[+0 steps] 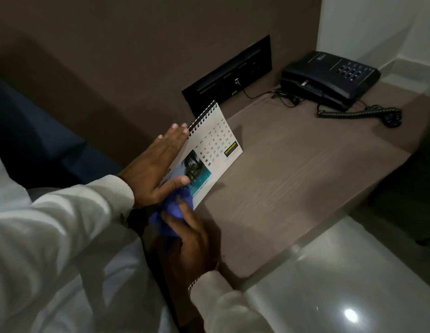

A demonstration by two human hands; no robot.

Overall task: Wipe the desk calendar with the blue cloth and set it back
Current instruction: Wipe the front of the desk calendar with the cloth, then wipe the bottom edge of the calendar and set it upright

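Wiping in progress: calendar (210, 150) stands tilted at the near-left of the surface (293, 176). Left hand (156, 171) lies flat, fingers spread, steadying its top and back. Right hand (193, 239) has its fingers closed round the bunched cloth (173, 210), pressed at the lower-left corner. Best practice, judged: keep bracing, stroke lightly away from the spiral binding. Legible: "RUNNER" logo, "2026", date grid 1–31.

Desk calendar (216, 138) – white, black spiral binding along top edge, date grid w/ a palm-and-lagoon photo, yellow-black logo at lower right. Tilted, bottom edge near the tabletop at its left side. Blue cloth (172, 212) – bunched, pressed against calendar's lower left corner.
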